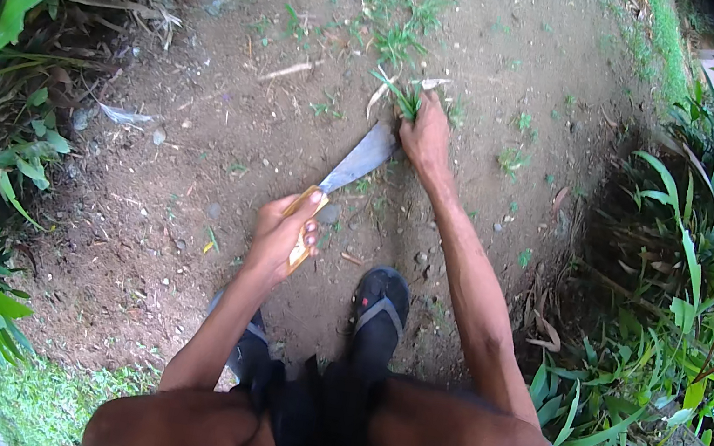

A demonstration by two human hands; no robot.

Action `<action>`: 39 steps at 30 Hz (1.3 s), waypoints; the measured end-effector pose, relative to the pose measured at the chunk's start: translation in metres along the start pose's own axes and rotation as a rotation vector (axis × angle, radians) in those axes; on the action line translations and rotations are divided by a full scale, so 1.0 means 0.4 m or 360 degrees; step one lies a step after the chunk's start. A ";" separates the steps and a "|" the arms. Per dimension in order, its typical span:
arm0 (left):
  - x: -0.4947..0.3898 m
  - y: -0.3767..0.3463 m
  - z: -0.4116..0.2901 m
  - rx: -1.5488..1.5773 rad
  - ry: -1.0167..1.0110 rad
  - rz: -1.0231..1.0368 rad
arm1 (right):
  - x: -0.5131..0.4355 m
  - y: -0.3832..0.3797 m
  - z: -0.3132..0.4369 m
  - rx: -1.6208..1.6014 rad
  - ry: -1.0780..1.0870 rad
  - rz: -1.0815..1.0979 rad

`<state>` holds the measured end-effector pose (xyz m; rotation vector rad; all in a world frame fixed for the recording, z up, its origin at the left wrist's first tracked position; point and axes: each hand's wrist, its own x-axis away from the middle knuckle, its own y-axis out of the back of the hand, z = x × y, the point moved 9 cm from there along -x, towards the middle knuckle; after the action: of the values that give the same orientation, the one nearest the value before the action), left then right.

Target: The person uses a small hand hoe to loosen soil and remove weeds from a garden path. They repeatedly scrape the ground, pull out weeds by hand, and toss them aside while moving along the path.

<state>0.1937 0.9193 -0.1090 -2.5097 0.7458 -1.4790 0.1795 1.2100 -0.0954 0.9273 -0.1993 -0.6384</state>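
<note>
My left hand (284,232) is closed around the yellowish handle of a broad-bladed knife (361,158), whose metal blade points up and to the right, its wide end low over the soil. Just beyond that blade end, my right hand (426,125) is closed on a tuft of green grass (408,100); the fingertips are partly hidden under the hand. Pale dry leaves (381,94) lie beside the tuft. More low grass (398,38) grows in the dirt past my right hand.
Leafy plants (648,385) border the bare soil on the right, and other plants (20,159) stand on the left. My sandalled foot (379,312) is planted below the blade. A dry stick (290,70), a plastic scrap (125,115) and small stones lie on the soil.
</note>
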 end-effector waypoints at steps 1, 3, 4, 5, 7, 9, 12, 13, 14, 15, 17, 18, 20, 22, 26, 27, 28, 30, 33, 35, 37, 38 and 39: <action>0.019 0.034 0.012 -0.0012 0.0030 -0.0048 | 0.002 -0.009 0.010 -0.0057 -0.0016 0.0042; 0.046 0.080 0.019 -0.0036 0.0075 -0.0128 | -0.003 -0.015 0.031 -0.0162 -0.0036 0.0110; 0.022 0.064 -0.006 -0.0110 -0.0004 -0.0081 | -0.013 -0.017 0.030 -0.0104 -0.0011 0.0107; -0.016 0.039 -0.030 -0.0074 -0.0036 -0.0023 | -0.035 -0.019 0.030 -0.0046 0.0015 0.0105; -0.071 -0.013 -0.052 0.0004 -0.0082 0.0080 | -0.051 -0.033 0.013 0.0068 0.0056 0.0118; -0.062 0.014 -0.048 -0.0129 -0.0198 0.0012 | -0.038 -0.043 -0.003 0.0012 -0.0130 0.0195; 0.003 0.036 -0.087 -0.0753 -0.0784 -0.0155 | 0.013 -0.036 -0.016 -0.0394 -0.0458 0.0202; 0.013 0.037 -0.063 -0.0652 -0.0694 -0.0100 | 0.017 -0.030 -0.034 -0.0336 -0.0495 0.0223; 0.023 0.039 -0.040 -0.0552 -0.0601 -0.0047 | 0.006 -0.023 -0.054 -0.0277 -0.0534 0.0245; 0.031 0.037 -0.044 -0.0460 -0.0535 0.0007 | -0.016 -0.018 -0.065 -0.0230 -0.0555 0.0247; 0.046 0.045 -0.027 -0.0292 -0.0294 0.0030 | 0.005 -0.003 -0.061 -0.0220 -0.0453 0.0072; 0.036 0.036 -0.028 -0.0231 -0.0229 0.0032 | 0.010 -0.001 -0.066 -0.0190 -0.0446 0.0017; -0.017 -0.002 -0.035 0.0039 -0.0067 0.0021 | 0.014 0.004 -0.039 -0.0186 -0.0329 -0.0126; -0.072 -0.036 -0.081 0.0014 -0.0168 0.0083 | -0.017 0.005 -0.014 -0.0256 -0.0564 -0.0045; -0.075 -0.058 -0.127 -0.0254 -0.0461 0.0134 | -0.069 0.148 -0.022 -0.0365 -0.0570 -0.0222; -0.044 -0.049 -0.118 -0.0194 -0.0420 0.0142 | -0.074 0.192 -0.008 -0.0268 -0.0460 -0.0271; -0.003 -0.018 -0.111 -0.0148 -0.0372 0.0121 | -0.067 0.218 0.018 -0.0195 -0.0360 -0.0302; 0.073 0.057 -0.084 -0.0095 -0.0280 0.0079 | -0.056 0.198 0.013 -0.0059 -0.0233 -0.0009; 0.176 0.191 -0.059 -0.0125 -0.0200 -0.0077 | 0.051 0.070 -0.011 -0.0025 -0.0442 0.0415; 0.249 0.298 -0.033 -0.0113 -0.0090 -0.0252 | 0.163 0.013 0.106 -0.0258 -0.0274 0.0544; 0.304 0.356 -0.019 -0.0134 -0.0053 -0.0284 | 0.266 -0.048 0.204 -0.0058 0.0325 0.0558; 0.312 0.359 -0.016 -0.0141 -0.0037 -0.0289 | 0.292 -0.066 0.209 0.0013 0.0348 0.0570; 0.305 0.351 -0.017 -0.0167 -0.0034 -0.0295 | 0.305 -0.078 0.224 0.0088 0.0383 0.0579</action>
<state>0.1875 0.7400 -0.0597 -2.7344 0.6174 -1.5025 0.2257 1.0633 -0.0795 0.9823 -0.1651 -0.1842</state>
